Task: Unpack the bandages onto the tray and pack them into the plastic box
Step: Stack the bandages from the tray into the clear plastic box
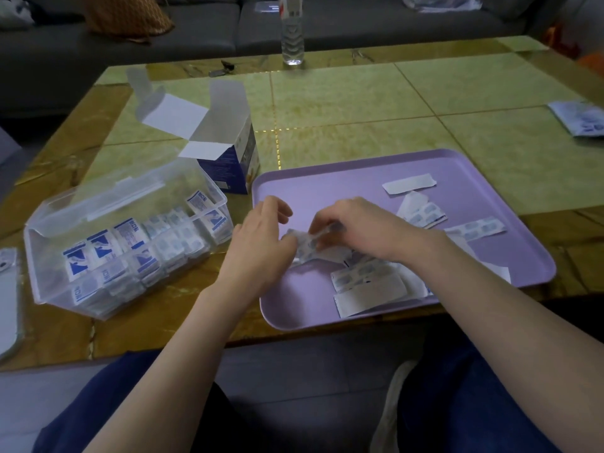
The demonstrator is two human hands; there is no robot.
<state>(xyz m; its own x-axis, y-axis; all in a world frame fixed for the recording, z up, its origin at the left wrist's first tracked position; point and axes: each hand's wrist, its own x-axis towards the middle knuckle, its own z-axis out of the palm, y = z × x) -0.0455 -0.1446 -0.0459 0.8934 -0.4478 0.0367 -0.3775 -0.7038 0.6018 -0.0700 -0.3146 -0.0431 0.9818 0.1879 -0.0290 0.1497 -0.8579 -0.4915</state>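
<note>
A tiled worktop (359, 103) is occupied by a lilac tray (327, 184), on which loose bandages (483, 228) are scattered. At its left a clear plastic box (45, 276) is filled with packed bandages. Above the tray's left part, one bandage wrapper (305, 248) is pinched by the left hand (261, 237) and the right hand (359, 227).

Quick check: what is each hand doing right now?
Left hand: pinches the bandage packet.
Right hand: pinches the same packet, over the tray.
</note>
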